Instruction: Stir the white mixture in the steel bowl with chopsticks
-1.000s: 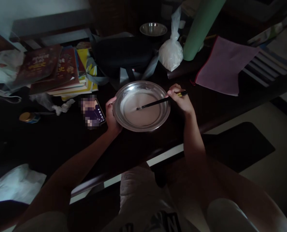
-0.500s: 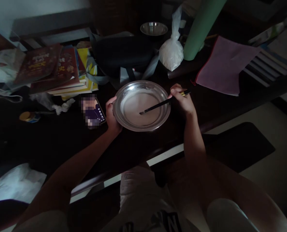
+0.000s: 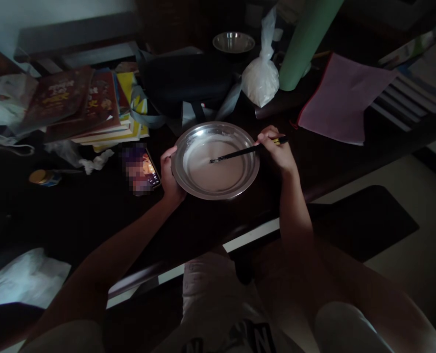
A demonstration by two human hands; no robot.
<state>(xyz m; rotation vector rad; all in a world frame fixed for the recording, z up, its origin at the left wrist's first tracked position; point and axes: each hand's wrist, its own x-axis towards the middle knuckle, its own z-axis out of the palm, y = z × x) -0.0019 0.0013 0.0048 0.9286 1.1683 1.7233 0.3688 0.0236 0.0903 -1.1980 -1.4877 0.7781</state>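
- Shallow round steel dish [image 3: 215, 189] of pale batter sits on dark worktop [image 3: 74, 211] between both hands.
- Left hand [image 3: 170, 177] clasps its near-left rim.
- Right hand [image 3: 277, 152] pinches thin black chopsticks [image 3: 236, 154], tips in batter.
- Best stirred steadily, dish braced.

The chopsticks [image 3: 240, 153] have swung in the bowl [image 3: 215, 160]: their tip now lies higher and further left in the white liquid [image 3: 218, 171]. The right hand [image 3: 277, 152] has moved up a little with them.
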